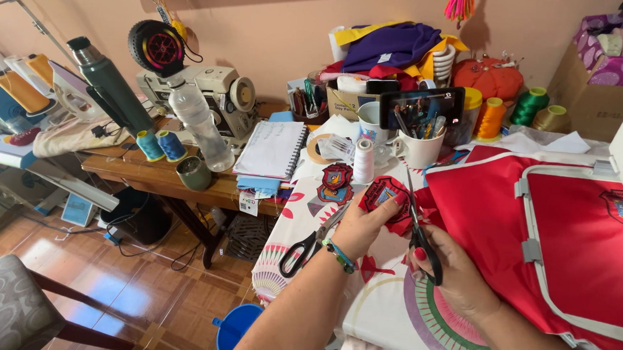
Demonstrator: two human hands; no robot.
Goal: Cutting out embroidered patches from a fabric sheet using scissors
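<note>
My left hand [360, 227] pinches a red embroidered patch [383, 194] by its lower edge, held above the patterned tablecloth [383, 306]. My right hand [455, 275] grips black-handled scissors [419, 230], whose blades point up along the patch's right side. Two more finished patches [335, 183] lie just left of it. A second pair of black-handled scissors [308, 244] rests on the table under my left wrist. Red fabric clamped in a white embroidery hoop [535, 243] spreads out to the right.
A white thread spool [363, 161], a mug of pens [418, 148], a phone [422, 106], a notebook [273, 148] and thread cones [490, 119] crowd the back. A water bottle [199, 123], thermos [110, 85] and sewing machine [212, 95] stand left. A chair [13, 308] and blue bucket [236, 327] sit below.
</note>
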